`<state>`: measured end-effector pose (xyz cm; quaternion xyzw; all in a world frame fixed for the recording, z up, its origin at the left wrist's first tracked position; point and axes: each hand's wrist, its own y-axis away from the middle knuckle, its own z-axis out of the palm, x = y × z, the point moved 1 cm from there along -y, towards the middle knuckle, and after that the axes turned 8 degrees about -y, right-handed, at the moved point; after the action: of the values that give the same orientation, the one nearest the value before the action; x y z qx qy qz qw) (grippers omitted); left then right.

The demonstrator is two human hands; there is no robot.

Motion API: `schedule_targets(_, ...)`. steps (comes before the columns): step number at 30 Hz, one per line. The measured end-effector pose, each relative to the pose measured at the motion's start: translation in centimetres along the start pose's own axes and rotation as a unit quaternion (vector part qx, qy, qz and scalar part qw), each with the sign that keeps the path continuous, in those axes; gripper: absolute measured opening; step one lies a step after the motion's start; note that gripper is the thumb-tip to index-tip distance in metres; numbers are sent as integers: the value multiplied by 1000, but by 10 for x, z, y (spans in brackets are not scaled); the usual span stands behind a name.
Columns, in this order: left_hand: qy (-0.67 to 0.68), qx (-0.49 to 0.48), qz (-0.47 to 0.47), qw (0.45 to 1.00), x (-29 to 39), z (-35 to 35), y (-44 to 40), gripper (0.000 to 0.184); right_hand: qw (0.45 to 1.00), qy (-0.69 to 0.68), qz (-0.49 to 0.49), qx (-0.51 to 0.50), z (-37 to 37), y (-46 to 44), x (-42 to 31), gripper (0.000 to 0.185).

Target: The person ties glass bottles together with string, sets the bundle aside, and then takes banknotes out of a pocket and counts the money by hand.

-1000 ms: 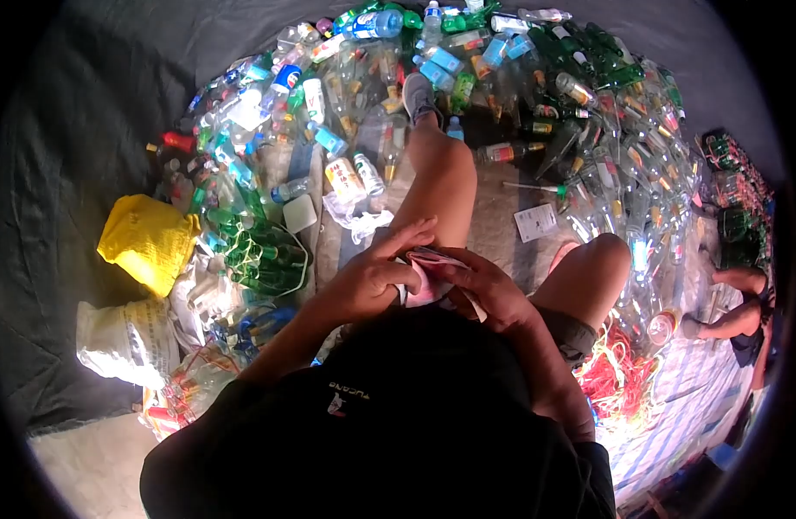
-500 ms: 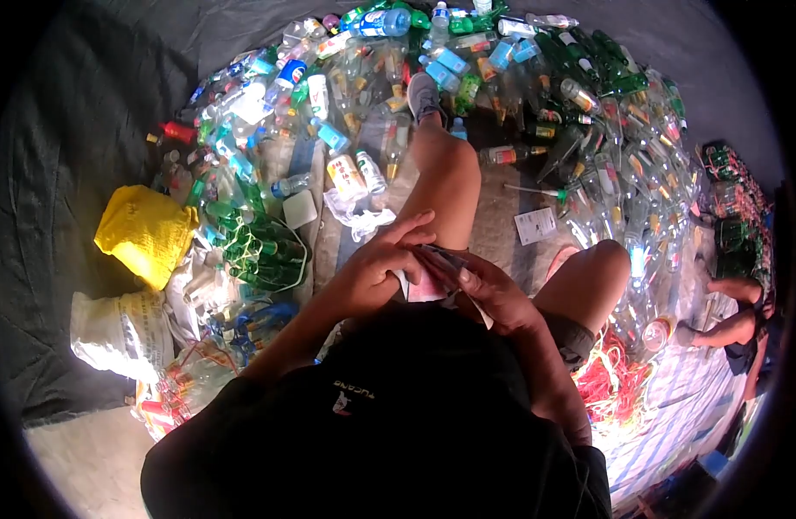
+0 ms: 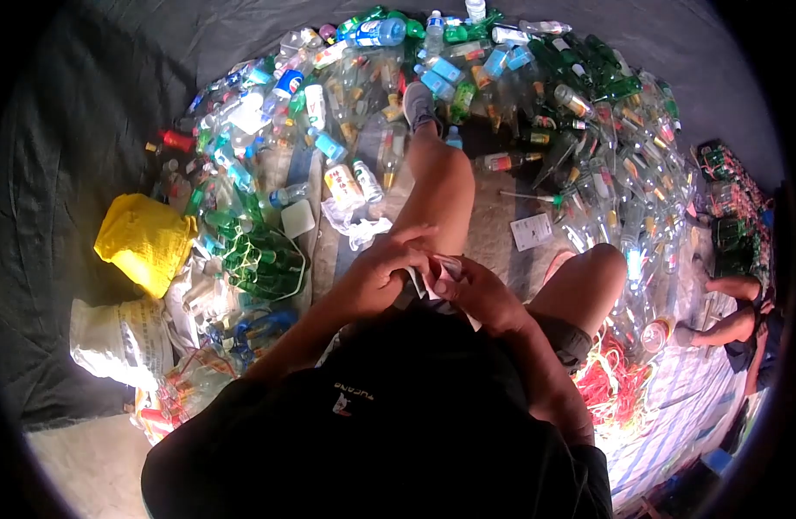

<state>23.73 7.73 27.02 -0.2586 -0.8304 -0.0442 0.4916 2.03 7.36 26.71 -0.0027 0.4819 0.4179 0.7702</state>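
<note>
Several thin, pinkish paper slips that look like banknotes are bunched between my two hands, over my lap. My left hand is closed around their left side, its upper fingers stretched out. My right hand pinches the other side with the thumb on top. A pale corner shows below the right fingers. Part of the bunch is hidden by the fingers, and I cannot make out the print. Just beyond my left hand lies a crumpled white plastic bag, next to a white labelled bottle.
Plastic and glass bottles are heaped in an arc around my legs. To the left are a yellow bag, a white sack and netted green bottles. Red string lies right, near another person's leg. A printed card lies ahead.
My fingers have shifted on the paper slips, which are now bunched more upright with less of their faces showing. My right hand has moved slightly left. The view has shifted a little.
</note>
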Motion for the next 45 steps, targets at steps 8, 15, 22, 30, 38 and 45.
schedule_targets(8,-82,10,17,996,9,-1,-6,53,999,17,-35,-38,-1,2,0,46)
schedule_targets(15,-48,21,14,999,3,-2,-5,55,993,-79,13,-86,-7,13,-5,59)
schedule_targets(22,-37,6,30,999,-7,-2,-2,53,990,-118,34,-72,-4,12,-9,49)
schedule_targets(30,-40,1,34,999,-2,-4,-1,39,955,183,-212,-97,-22,4,12,33)
schedule_targets(38,38,1,24,999,-16,1,3,22,970,188,1,155,-3,3,0,34)
schedule_targets(45,25,52,18,998,-18,3,2,28,882,425,-106,176,-2,-15,-7,24)
